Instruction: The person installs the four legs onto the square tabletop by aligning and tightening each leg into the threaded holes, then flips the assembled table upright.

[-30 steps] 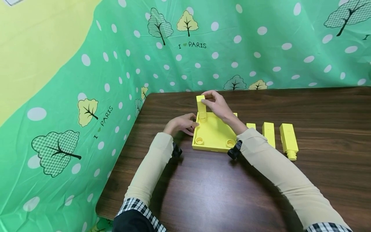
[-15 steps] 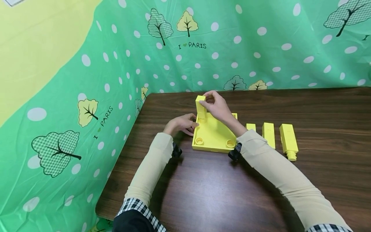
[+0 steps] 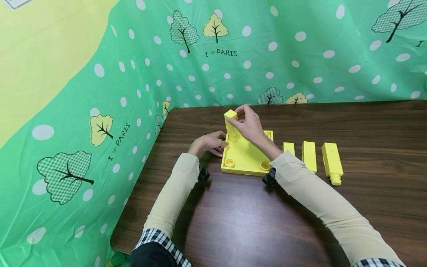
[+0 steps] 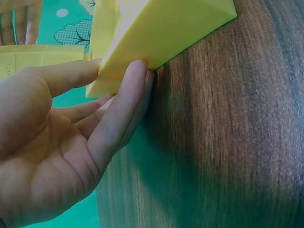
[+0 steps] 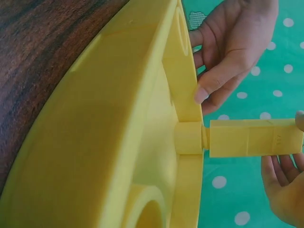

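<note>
A square yellow tabletop [image 3: 247,155] with a raised rim and round corner sockets [image 3: 229,162] lies on the wooden table. Over its far left socket stands a yellow table leg [image 3: 231,124], its narrow end at the socket mouth in the right wrist view. My right hand [image 3: 251,124] pinches the upper part of this leg [image 5: 256,138] between thumb and fingers. At the left edge, my left hand [image 3: 209,142] grips the tabletop's rim. The left wrist view has the thumb on the rim's upper edge and the fingers [image 4: 128,95] along the outer wall.
To the right of the tabletop lie three more yellow legs [image 3: 332,161], the nearest partly behind my right forearm. Green patterned cloth [image 3: 247,63] hangs behind the dark wooden table [image 3: 233,222] and along its left side. Each wrist wears a small black camera [image 3: 269,177].
The held leg has turned about its own length, so one corner now faces forward. My right hand has turned slightly with it, while my left hand keeps its place on the rim.
</note>
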